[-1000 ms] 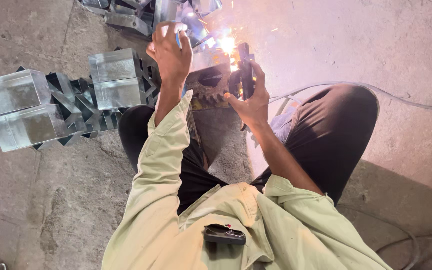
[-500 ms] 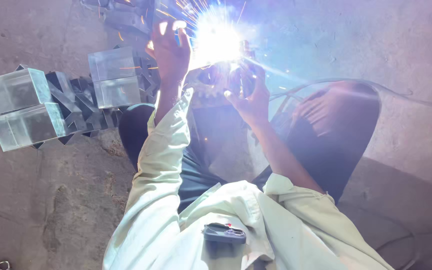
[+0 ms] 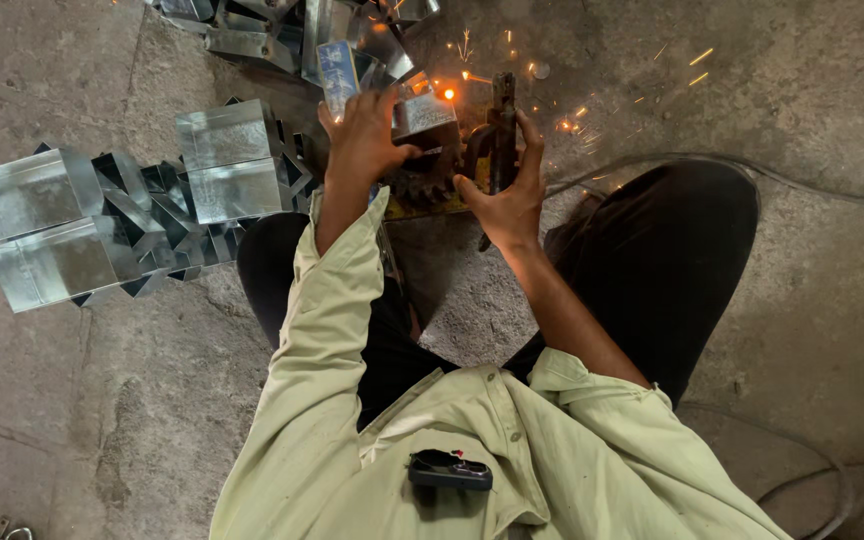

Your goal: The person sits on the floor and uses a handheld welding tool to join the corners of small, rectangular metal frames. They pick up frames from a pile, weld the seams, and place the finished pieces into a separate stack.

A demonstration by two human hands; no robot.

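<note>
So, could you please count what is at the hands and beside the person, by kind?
Hands: 2, left hand and right hand
Welding electrode holder in the right hand: 1
Small metal piece at the left hand: 1
Shiny square metal tubes in full view on the floor: 4
Total: 8

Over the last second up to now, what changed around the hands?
The blinding arc flash has died to scattered sparks and one glowing spot. The left hand stays on the small metal piece; the right hand keeps its grip on the electrode holder. The stacked metal boxes are unmoved.
</note>
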